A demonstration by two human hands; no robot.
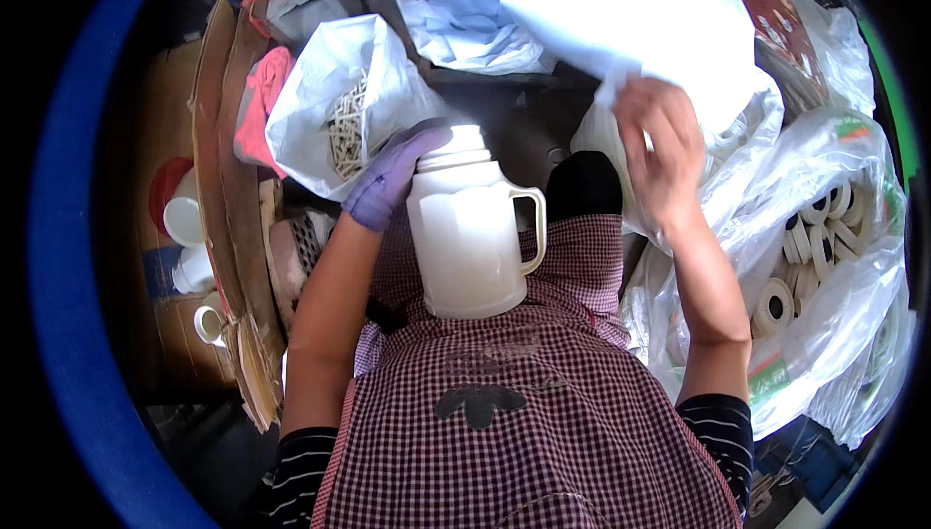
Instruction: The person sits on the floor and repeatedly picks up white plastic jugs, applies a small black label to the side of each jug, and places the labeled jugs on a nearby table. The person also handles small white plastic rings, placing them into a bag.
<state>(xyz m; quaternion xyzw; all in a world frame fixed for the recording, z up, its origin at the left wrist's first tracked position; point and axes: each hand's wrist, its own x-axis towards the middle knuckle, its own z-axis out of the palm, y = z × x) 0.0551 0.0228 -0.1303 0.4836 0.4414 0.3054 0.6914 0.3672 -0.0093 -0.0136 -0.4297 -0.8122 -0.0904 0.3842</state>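
Note:
A white plastic jug (464, 243) with a side handle stands upright in front of my apron, on my lap. My left hand (393, 178), in a purple glove, grips it around the neck from the left. My bare right hand (664, 146) is raised to the right of the jug, fingers bent together in a pinch. A small pale blurred patch shows at its fingertips; what it is I cannot make out. Just beyond them lies a large white sheet (630, 30) with a row of small dark printed squares along its far edge, partly washed out by glare.
At the left, a white bag (301, 122) holds many small pale pieces, beside a pink cloth (260, 107). A cardboard wall (221, 209) separates white containers (184, 217). To the right, a clear plastic bag (708, 306) holds white rings (774, 306). Crumpled white plastic (470, 20) lies ahead.

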